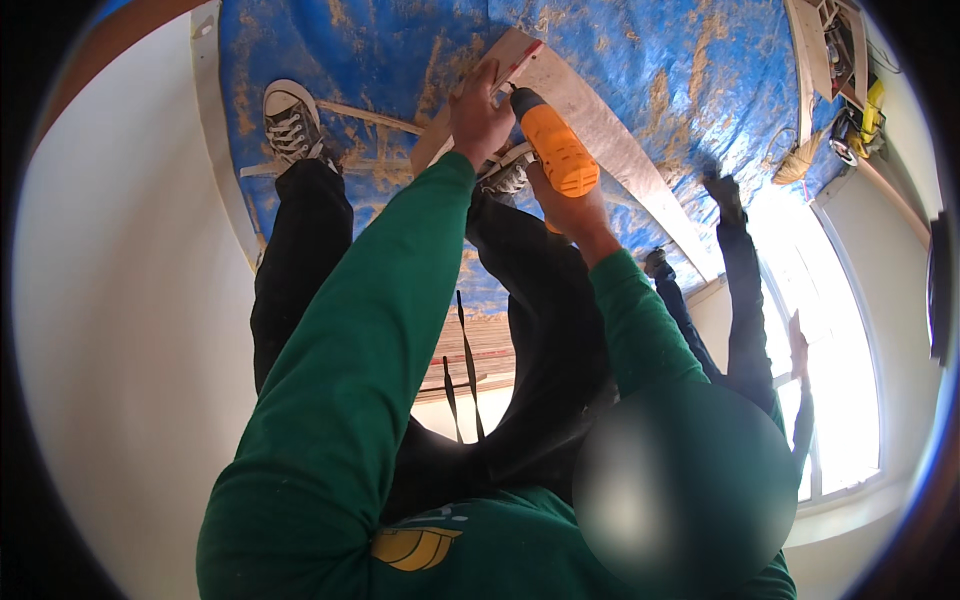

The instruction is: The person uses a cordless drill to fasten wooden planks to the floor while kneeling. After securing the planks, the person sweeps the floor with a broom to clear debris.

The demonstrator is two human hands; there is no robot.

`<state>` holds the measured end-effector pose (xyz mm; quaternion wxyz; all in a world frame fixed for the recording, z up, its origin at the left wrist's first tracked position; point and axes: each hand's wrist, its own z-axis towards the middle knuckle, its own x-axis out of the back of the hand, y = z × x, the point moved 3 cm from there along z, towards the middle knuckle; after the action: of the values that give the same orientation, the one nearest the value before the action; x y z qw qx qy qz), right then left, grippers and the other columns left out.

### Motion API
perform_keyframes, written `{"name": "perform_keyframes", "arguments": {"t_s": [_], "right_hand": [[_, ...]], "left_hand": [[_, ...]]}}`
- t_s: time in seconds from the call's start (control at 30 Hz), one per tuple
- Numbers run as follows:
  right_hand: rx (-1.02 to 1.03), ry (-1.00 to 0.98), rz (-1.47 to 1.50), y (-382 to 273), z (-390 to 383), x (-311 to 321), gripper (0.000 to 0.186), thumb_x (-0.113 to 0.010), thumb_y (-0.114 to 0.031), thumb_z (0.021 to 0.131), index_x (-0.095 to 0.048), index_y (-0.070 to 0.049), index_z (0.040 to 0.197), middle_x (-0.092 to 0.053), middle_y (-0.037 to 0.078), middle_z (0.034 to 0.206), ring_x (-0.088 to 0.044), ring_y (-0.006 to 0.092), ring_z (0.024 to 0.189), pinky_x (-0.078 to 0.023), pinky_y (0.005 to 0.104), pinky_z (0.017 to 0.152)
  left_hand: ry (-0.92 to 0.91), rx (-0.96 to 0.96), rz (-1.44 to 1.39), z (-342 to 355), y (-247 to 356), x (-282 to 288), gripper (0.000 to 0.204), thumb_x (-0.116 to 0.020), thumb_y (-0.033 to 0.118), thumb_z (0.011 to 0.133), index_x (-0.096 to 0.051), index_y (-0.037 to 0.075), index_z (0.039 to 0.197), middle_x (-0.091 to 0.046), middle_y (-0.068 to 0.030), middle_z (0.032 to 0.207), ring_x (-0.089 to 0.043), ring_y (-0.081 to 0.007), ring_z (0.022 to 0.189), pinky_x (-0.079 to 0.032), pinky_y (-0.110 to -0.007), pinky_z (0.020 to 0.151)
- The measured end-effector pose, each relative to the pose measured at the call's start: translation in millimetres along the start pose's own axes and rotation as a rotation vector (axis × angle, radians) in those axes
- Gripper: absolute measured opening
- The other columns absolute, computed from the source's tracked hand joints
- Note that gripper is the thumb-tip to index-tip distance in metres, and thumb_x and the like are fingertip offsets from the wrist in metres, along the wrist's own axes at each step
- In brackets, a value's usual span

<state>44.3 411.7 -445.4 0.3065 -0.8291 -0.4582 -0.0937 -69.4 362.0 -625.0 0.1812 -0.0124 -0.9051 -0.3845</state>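
My left hand [478, 118] grips the near edge of a long, pale plywood board [615, 140], which has red marks at its upper end. My right hand [570, 208] is closed on the handle of an orange and black power drill [560, 150]. The drill's tip points at the board just beside my left fingers; whether it touches the wood is too small to tell. My right shoe [505, 178] shows under the board, partly hidden by the drill and my hands.
Blue tarp [680, 60] with sawdust covers the floor. Wood strips [350, 112] lie by my left shoe [292, 120]. A co-worker's legs [745, 300] are at right, near a bright window [840, 380]. Yellow tool [870, 110], wood pieces and white walls [110, 300] surround the area.
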Motion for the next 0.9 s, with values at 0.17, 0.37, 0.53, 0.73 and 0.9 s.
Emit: {"name": "perform_keyframes", "arguments": {"t_s": [0.17, 0.37, 0.53, 0.73, 0.9], "right_hand": [[0.054, 0.001, -0.006, -4.1, 4.9, 2.5, 0.035, -0.079, -0.016, 0.086, -0.071, -0.001, 0.117, -0.078, 0.016, 0.104, -0.077, 0.0327, 0.101, -0.059, 0.0395, 0.086], [0.107, -0.023, -0.059, -10.8, 18.5, 6.1, 0.039, -0.079, -0.015, 0.085, -0.07, -0.005, 0.121, -0.077, 0.018, 0.103, -0.075, 0.0375, 0.1, -0.059, 0.0427, 0.085], [0.171, -0.051, -0.162, -7.3, 20.6, 10.7, 0.037, -0.079, -0.016, 0.084, -0.07, -0.007, 0.12, -0.076, 0.02, 0.1, -0.073, 0.0425, 0.097, -0.058, 0.0452, 0.083], [0.28, -0.08, -0.226, -20.0, 20.1, 27.9, 0.035, -0.079, -0.019, 0.084, -0.072, -0.004, 0.116, -0.077, 0.021, 0.097, -0.075, 0.0414, 0.095, -0.058, 0.0453, 0.082], [0.01, 0.042, 0.069, -18.8, -38.0, 44.4, 0.034, -0.079, -0.021, 0.086, -0.073, 0.001, 0.111, -0.078, 0.018, 0.098, -0.077, 0.0291, 0.093, -0.057, 0.0407, 0.08]], "left_hand": [[0.02, -0.002, 0.043, -3.8, 4.0, -1.0, 0.07, -0.07, 0.036, 0.095, -0.049, 0.011, 0.157, -0.052, -0.0108, 0.158, -0.047, -0.0341, 0.148, -0.026, -0.067, 0.123], [0.043, -0.022, 0.034, 3.8, 8.8, 1.2, 0.071, -0.071, 0.041, 0.095, -0.049, 0.011, 0.156, -0.05, -0.0122, 0.16, -0.042, -0.0376, 0.151, -0.024, -0.07, 0.123], [0.03, -0.017, 0.019, 3.1, 5.6, -1.1, 0.073, -0.07, 0.045, 0.095, -0.049, 0.011, 0.157, -0.052, -0.0131, 0.159, -0.043, -0.0394, 0.151, -0.022, -0.071, 0.123], [-0.037, -0.032, -0.008, 1.8, -1.5, -2.7, 0.082, -0.072, 0.052, 0.094, -0.046, 0.008, 0.158, -0.047, -0.0199, 0.161, -0.04, -0.0416, 0.152, -0.027, -0.064, 0.124], [-0.247, -0.036, 0.337, -12.7, -21.6, 68.1, 0.096, -0.078, 0.052, 0.09, -0.037, 0.002, 0.162, -0.048, -0.0307, 0.157, -0.044, -0.0425, 0.149, -0.035, -0.048, 0.124]]}}
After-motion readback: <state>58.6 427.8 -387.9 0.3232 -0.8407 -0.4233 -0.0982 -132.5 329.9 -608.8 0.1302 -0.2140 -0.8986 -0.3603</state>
